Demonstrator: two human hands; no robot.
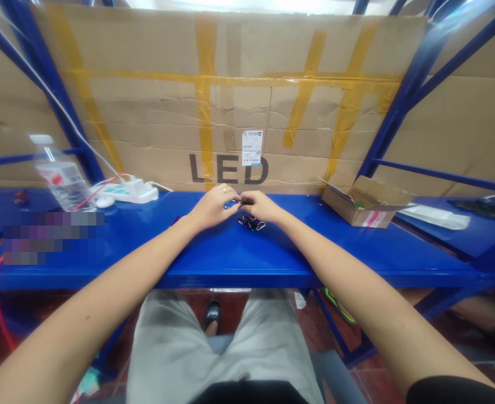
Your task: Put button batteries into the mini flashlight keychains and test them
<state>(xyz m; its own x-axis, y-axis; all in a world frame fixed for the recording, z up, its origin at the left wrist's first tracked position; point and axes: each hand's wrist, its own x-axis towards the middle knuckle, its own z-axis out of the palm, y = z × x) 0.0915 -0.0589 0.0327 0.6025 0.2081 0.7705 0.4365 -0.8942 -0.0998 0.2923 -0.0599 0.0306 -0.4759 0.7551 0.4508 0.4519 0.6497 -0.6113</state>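
A clear bottle stood leftmost, near a white power strip on the blue table. The left hand and right hand met over the middle — fingertips pinching a small dark piece between them. Shiny looped pieces lay just below — an open cardboard box sat farther right.

Held pc. mostly hidden, ID unclear

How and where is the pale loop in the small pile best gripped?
Probably pinch the pale loop by its outer curve, coming from the right: it juts out of the pile there, while its left side is crowded.
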